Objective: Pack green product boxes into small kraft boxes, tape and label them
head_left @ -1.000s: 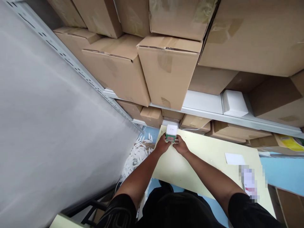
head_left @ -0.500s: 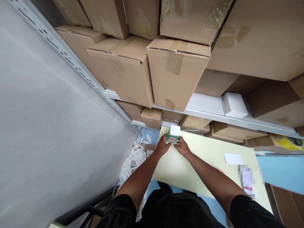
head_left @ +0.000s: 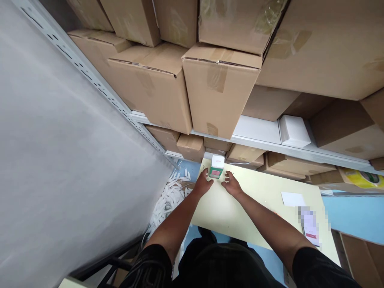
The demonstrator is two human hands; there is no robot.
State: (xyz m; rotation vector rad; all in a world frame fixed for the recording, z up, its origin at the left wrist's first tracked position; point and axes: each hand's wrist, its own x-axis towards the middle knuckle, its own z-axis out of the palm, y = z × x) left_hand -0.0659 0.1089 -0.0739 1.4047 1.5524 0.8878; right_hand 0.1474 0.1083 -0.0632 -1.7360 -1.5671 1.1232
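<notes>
A small green and white box [head_left: 216, 167] stands upright near the far left corner of the pale yellow table [head_left: 252, 200]. Its white top carries small red print, and a pinkish patch shows on its green front. To the left of the box is my left hand [head_left: 204, 184], fingers apart and curved, holding nothing. My right hand [head_left: 232, 184] is on the other side, its fingers spread and a small gap between them and the box.
Large cardboard boxes [head_left: 220, 92] fill the shelf [head_left: 255, 130] above the table. At the right lie a white card [head_left: 292, 199] and a partly blurred phone [head_left: 310, 227]. White paper strips [head_left: 169, 198] heap on the floor at left, beside a grey wall [head_left: 75, 160].
Both hands have let go of the green and white box and moved slightly apart from it. The box now stands on the table, turned a little.
</notes>
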